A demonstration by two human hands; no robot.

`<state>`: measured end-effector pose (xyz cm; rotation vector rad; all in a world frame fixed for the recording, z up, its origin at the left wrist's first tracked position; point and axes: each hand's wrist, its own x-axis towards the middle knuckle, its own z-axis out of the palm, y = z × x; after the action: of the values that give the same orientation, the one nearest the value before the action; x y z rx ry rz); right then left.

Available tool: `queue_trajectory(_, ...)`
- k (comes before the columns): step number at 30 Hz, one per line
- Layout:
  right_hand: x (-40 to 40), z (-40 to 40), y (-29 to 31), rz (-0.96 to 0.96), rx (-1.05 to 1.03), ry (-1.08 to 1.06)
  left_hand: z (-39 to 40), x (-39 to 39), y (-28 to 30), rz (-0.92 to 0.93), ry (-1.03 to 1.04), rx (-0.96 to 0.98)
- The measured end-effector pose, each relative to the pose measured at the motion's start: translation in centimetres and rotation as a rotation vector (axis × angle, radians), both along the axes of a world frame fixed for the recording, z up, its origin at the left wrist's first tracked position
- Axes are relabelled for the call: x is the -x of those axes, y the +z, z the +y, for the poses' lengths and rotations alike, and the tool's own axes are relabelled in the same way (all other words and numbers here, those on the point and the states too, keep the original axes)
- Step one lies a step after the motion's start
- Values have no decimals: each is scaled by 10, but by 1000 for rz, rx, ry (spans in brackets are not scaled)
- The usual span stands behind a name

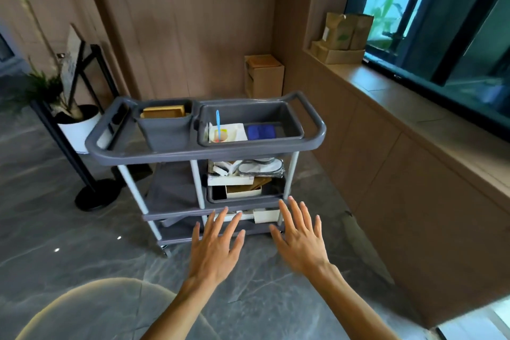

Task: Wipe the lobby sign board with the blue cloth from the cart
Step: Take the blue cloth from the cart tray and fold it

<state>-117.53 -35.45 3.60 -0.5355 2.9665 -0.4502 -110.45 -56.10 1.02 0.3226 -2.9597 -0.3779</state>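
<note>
A folded blue cloth (pixel 261 131) lies in the right tub on the top shelf of a grey three-shelf cart (pixel 205 150). The sign board (pixel 72 56) stands tilted on a black floor stand at the far left, seen nearly edge-on. My left hand (pixel 214 246) and my right hand (pixel 299 240) hover side by side in front of the cart's lower shelves, palms down, fingers spread, holding nothing. Both hands are well below and nearer than the cloth.
Beside the cloth sit a white container with a blue-handled tool (pixel 218 124) and a grey bin (pixel 165 125) with a wooden box. A potted plant (pixel 77 124) stands behind the sign stand. A wooden counter (pixel 400 107) with paper bags runs along the right. A cardboard box (pixel 263 76) stands behind the cart.
</note>
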Motion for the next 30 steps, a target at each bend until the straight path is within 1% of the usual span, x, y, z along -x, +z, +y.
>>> queue_trajectory(6,89,13,7,10,18,20,18,93,7,-4,-7,3)
queue_trajectory(15,191,17,5,-16,4,17,28,201,10,15,-21,-18)
queue_trajectory(20,254,5,-1,-17,-15,12,18,267,9,33,-34,20)
queue_trajectory(24,311,-13,-6,-22,-7,-9,3,323,9,47,-30,9)
queue_trajectory(30,406,-54,-6,-26,-9,-23,-38,414,4,42,-47,4)
